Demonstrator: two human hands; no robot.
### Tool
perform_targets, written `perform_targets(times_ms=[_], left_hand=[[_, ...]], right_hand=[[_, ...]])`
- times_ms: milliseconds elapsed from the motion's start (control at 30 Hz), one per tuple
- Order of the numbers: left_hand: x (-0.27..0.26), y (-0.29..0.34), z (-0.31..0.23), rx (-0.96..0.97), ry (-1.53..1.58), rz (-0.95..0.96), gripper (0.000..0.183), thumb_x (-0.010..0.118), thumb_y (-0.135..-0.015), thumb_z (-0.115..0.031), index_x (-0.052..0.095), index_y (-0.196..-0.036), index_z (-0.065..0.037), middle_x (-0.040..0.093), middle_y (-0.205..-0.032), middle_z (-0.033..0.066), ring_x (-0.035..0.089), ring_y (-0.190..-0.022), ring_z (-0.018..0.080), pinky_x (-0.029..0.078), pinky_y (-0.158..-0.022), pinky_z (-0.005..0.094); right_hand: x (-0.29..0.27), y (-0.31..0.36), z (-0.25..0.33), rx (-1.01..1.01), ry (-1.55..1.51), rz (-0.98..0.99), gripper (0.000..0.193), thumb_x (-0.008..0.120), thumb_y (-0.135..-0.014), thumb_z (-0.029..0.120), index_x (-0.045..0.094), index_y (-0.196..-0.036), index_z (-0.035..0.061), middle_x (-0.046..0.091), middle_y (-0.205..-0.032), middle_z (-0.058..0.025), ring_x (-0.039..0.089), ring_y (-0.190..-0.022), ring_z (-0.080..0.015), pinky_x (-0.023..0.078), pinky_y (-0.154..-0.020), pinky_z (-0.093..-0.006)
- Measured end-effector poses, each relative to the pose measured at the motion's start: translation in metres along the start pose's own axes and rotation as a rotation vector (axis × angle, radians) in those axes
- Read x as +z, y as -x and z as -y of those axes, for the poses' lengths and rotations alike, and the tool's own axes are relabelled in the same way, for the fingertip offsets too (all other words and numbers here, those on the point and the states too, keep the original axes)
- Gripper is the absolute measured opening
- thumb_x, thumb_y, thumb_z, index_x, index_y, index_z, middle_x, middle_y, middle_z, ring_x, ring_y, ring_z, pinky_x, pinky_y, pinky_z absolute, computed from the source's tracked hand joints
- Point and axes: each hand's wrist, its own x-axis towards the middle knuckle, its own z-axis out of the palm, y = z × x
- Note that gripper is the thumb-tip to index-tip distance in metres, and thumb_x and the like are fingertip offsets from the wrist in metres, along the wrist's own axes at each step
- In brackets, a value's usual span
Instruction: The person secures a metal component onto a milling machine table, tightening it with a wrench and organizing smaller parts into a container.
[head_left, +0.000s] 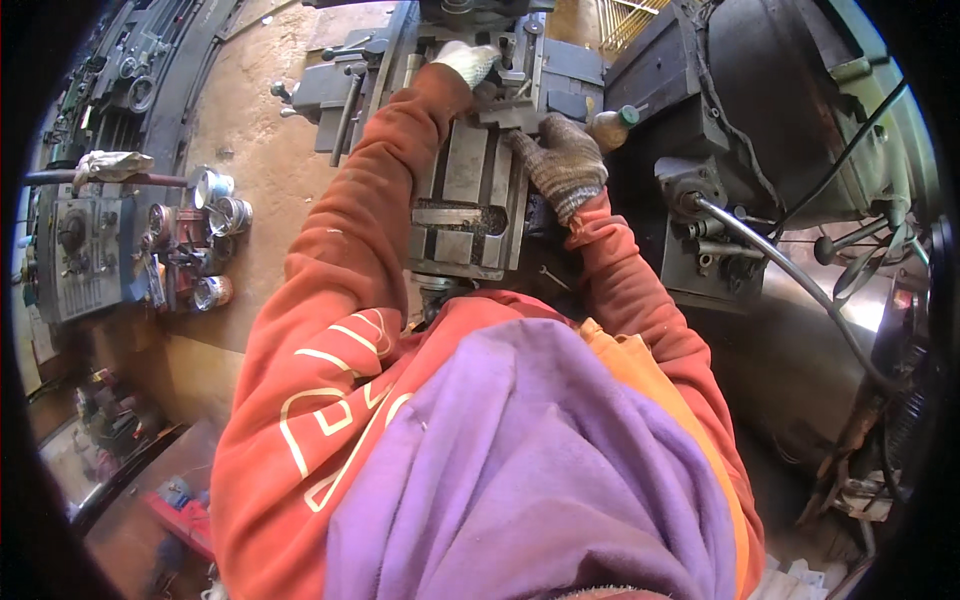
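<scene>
Both my hands, in knit gloves, are over a slotted machine table (463, 170). A grey metal block (508, 114) lies across the table's far part, between my hands. My right hand (562, 165) is at the block's right end, its thumb and fingers closed about the near right corner. My left hand (466, 63), in a paler glove, is farther off, just beyond the block's left end. Its fingers are curled toward an upright bolt (507, 52), and what they hold is hidden.
A bottle with a green cap (612, 128) stands just right of my right hand. Lever handles (347, 112) stick out left of the table. A large dark machine (690, 110) fills the right side. Open paint tins (228, 215) stand at the left. A wrench (553, 277) lies below the table.
</scene>
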Motion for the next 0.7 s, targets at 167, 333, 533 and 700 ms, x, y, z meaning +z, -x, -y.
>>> perform_targets(times_ms=[167,333,533,700], left_hand=[[-0.021,0.0,-0.011,-0.298,0.258,0.108,0.058,0.064,-0.09,-0.049,0.07,-0.119,0.001,0.07,-0.113,0.0304,0.068,-0.107,0.0456,0.054,-0.093,0.0474],[-0.022,0.014,-0.004,-0.383,0.398,0.006,0.063,0.063,-0.092,-0.05,0.07,-0.12,0.006,0.07,-0.119,0.0307,0.067,-0.113,0.0439,0.052,-0.098,0.0457],[-0.07,0.083,-0.056,-0.259,0.786,-0.094,0.064,0.075,-0.087,-0.046,0.067,-0.132,-0.001,0.071,-0.127,0.0221,0.068,-0.12,0.0315,0.051,-0.105,0.0402],[-0.063,0.1,-0.058,-0.049,0.207,-0.103,0.074,0.079,-0.08,-0.046,0.061,-0.141,-0.007,0.06,-0.141,0.0237,0.055,-0.135,0.038,0.045,-0.113,0.0454]], right_hand=[[0.007,-0.022,0.017,0.05,0.037,0.042,0.059,0.075,-0.085,0.058,0.073,-0.107,0.0041,0.074,-0.105,-0.0225,0.069,-0.103,-0.0417,0.054,-0.088,-0.0485],[-0.003,-0.022,0.03,0.065,-0.099,0.12,0.064,0.075,-0.086,0.059,0.072,-0.117,0.0027,0.074,-0.111,-0.0221,0.069,-0.108,-0.0409,0.054,-0.094,-0.0456],[0.0,-0.032,-0.013,0.083,-0.203,0.128,0.054,0.074,-0.09,0.045,0.07,-0.124,0.0031,0.074,-0.114,-0.0234,0.071,-0.106,-0.0373,0.055,-0.096,-0.0428],[0.004,-0.064,-0.032,-0.013,-0.02,0.049,0.056,0.076,-0.09,0.048,0.068,-0.128,0.0069,0.074,-0.106,-0.0213,0.071,-0.1,-0.0371,0.055,-0.091,-0.0453]])
